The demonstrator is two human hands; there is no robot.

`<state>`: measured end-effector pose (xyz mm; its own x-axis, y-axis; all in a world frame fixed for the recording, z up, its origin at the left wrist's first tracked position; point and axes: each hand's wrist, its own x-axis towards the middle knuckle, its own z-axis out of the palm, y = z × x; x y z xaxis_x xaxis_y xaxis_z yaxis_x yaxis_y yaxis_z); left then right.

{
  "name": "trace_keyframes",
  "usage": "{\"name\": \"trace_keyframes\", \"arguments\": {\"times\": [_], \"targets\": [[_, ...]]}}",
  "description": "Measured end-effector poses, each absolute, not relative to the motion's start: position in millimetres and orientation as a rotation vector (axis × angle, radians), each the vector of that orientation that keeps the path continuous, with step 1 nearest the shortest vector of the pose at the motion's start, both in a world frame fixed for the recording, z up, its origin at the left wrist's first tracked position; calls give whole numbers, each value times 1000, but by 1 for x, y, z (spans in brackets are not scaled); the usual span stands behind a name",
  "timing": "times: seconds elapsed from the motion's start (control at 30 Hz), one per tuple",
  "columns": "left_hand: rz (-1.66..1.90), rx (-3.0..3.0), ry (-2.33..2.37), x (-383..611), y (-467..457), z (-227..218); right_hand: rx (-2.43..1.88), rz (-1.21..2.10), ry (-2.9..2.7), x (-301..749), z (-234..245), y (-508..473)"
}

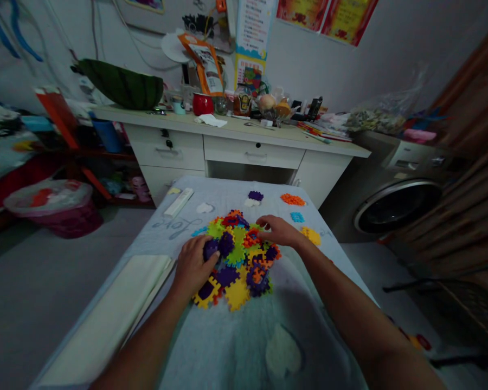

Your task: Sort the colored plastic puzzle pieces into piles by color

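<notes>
Head view, forward-down, close over table (211,346)

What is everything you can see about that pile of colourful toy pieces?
The pile of toy pieces is a loose heap of flat, plastic-looking tiles with toothed edges, in purple, yellow, green, orange, red and blue. They lie jumbled and overlapping, some seemingly locked together, on the pale cloth. The left hand rests on its near left side; the right hand touches its far right edge.
</notes>
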<state>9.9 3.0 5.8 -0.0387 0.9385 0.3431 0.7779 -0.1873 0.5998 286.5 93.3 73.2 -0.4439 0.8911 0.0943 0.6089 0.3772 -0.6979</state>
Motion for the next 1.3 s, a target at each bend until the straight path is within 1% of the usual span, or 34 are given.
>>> {"name": "trace_keyframes", "arguments": {"times": [0.07,0.2,0.37,0.43,0.6,0.67,0.93,1.1,1.3], "targets": [[1033,2017,1839,10,3,6,-1286,750,-2236,277,72,82],[1018,2041,1848,11,3,5,-1273,743,-2274,273,74,74],[1008,2050,1860,11,4,4,-1372,728,-2149,279,72,71],[1005,2048,1866,10,4,4,-1382,793,-2065,283,70,70],[975,2056,1865,10,4,5,-1299,1094,-1724,304,69,74],[957,2058,1870,10,4,6,-1311,1121,-1556,321,70,79],[930,2063,1902,10,4,5,-1436,929,-986,401,73,83],[937,2079,1901,8,6,1,-1541,901,-815,423,67,85],[930,2064,1905,8,7,2,-1633,833,-740,427,57,124]]}}
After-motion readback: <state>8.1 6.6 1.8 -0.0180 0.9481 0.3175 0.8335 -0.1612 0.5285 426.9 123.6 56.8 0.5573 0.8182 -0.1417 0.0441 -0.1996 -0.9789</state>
